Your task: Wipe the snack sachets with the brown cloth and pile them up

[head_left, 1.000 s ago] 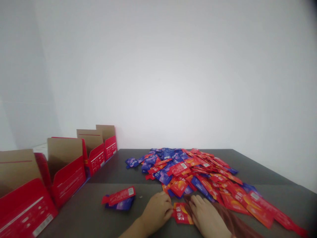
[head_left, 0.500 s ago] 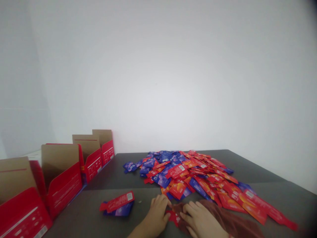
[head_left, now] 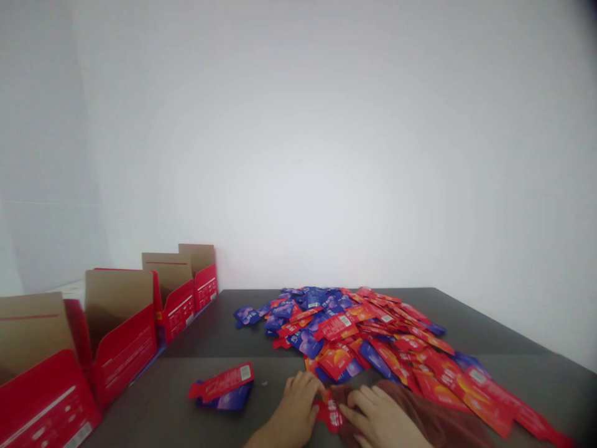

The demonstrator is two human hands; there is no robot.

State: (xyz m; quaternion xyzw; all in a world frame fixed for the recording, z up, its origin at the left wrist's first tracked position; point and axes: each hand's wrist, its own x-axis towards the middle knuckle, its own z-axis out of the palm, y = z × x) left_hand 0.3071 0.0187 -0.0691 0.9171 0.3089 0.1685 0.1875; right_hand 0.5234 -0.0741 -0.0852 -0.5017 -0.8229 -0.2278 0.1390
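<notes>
On the dark desk [head_left: 196, 339], open red cartons [head_left: 128, 348] line the left; a heap of red and blue-purple pouches [head_left: 340, 326] lies beyond the hands. Brown cloth [head_left: 420, 407], held in the right hand's [head_left: 380, 412] closed grip, covers more than a second ago of the red pouch [head_left: 333, 415] between both hands; the left hand's [head_left: 298, 404] narrow grip pinches its left end.

A dark table [head_left: 200, 339] carries a red-and-blue packet heap [head_left: 336, 328] and, apart from it, two stacked packets [head_left: 226, 384].
</notes>
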